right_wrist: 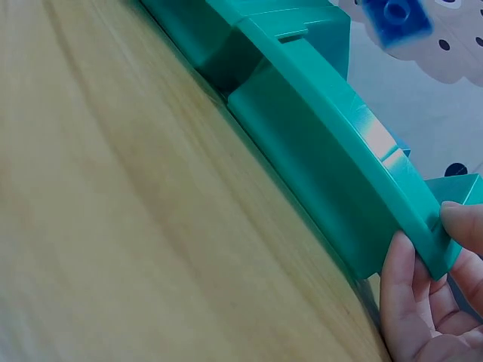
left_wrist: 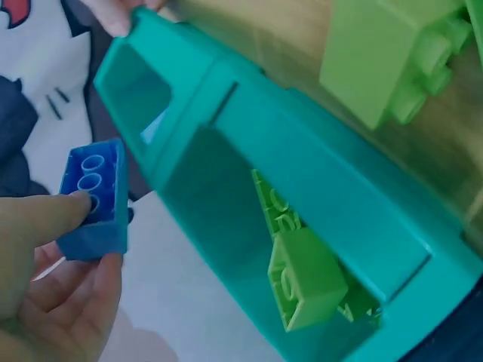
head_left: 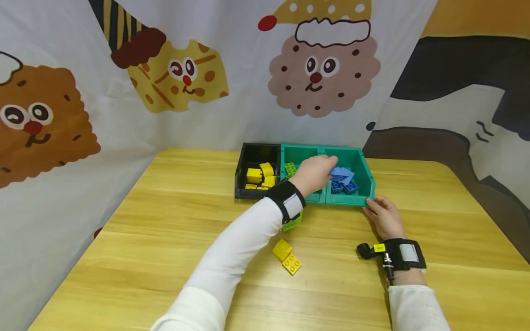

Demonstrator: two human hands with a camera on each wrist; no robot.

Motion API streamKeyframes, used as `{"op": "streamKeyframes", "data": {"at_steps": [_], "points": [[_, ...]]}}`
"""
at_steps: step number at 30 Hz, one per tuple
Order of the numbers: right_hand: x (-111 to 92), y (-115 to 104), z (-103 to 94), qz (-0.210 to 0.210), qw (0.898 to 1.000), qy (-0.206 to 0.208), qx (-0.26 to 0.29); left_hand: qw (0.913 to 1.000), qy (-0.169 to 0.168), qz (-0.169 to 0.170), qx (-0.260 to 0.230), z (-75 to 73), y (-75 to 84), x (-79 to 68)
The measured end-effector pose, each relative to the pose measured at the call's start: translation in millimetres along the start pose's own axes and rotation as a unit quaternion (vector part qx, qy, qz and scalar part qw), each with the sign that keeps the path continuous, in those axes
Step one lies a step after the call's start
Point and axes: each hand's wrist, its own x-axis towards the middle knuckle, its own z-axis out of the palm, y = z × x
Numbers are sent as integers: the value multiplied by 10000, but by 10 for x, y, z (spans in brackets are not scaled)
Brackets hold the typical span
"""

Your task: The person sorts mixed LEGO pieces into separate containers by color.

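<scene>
My left hand (head_left: 315, 172) is over the two joined green bins and pinches a blue toy building brick (left_wrist: 94, 197) between thumb and fingers. The brick's hollow underside with its round tubes faces the left wrist camera. Below it, several blue bricks (head_left: 350, 186) lie in the right green bin (head_left: 362, 174). Light green bricks (left_wrist: 306, 275) are in the middle green bin (left_wrist: 226, 181), partly covered by my left arm in the head view. My right hand (head_left: 386, 217) holds the front right corner of the right bin, with the thumb on its rim (right_wrist: 426, 226).
A black bin (head_left: 237, 179) with several yellow bricks (head_left: 254, 175) adjoins the green bins on the left. Two yellow bricks (head_left: 291, 264) lie on the wooden table (head_left: 165, 257). A light green brick (head_left: 293, 222) lies before the bins, partly behind my left wrist. A printed cloth (head_left: 248, 101) hangs behind.
</scene>
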Motion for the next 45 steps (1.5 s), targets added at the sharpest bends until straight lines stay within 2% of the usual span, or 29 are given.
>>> {"op": "streamKeyframes", "data": {"at_steps": [4, 7, 12, 15, 17, 23, 27, 31, 35, 39, 45], "points": [[10, 19, -8, -12, 10000, 53, 34, 9942, -14, 375, 1012, 115, 91, 68], [20, 29, -13, -36, 9999, 49, 100, 9832, -176, 626, 1708, 190, 193, 105], [32, 41, -28, -178, 9996, -99, 202, 9625, -471, 988, 2481, 246, 387, 143], [33, 51, -30, -230, 9994, -161, 211, 9510, -593, 1088, 2832, 287, 468, 159], [34, 55, -27, -234, 9993, -171, 226, 9486, -736, 1062, 2889, 320, 500, 167], [21, 49, -11, -177, 9997, -80, 154, 9543, -1359, 888, 2510, 442, 481, 185], [22, 40, -13, -149, 9998, -64, 122, 9512, -1711, 841, 2425, 484, 441, 200], [21, 42, -13, -133, 9998, -36, 144, 9471, -1846, 807, 2498, 507, 443, 187], [20, 54, -1, -106, 9999, -1, 122, 9447, -2057, 567, 2490, 535, 455, 127], [24, 59, 8, -145, 9998, -40, 121, 9470, -2166, 472, 2326, 543, 452, 61], [36, 46, -12, -197, 9995, -107, 211, 9555, -2116, 714, 1929, 495, 470, -14]]}}
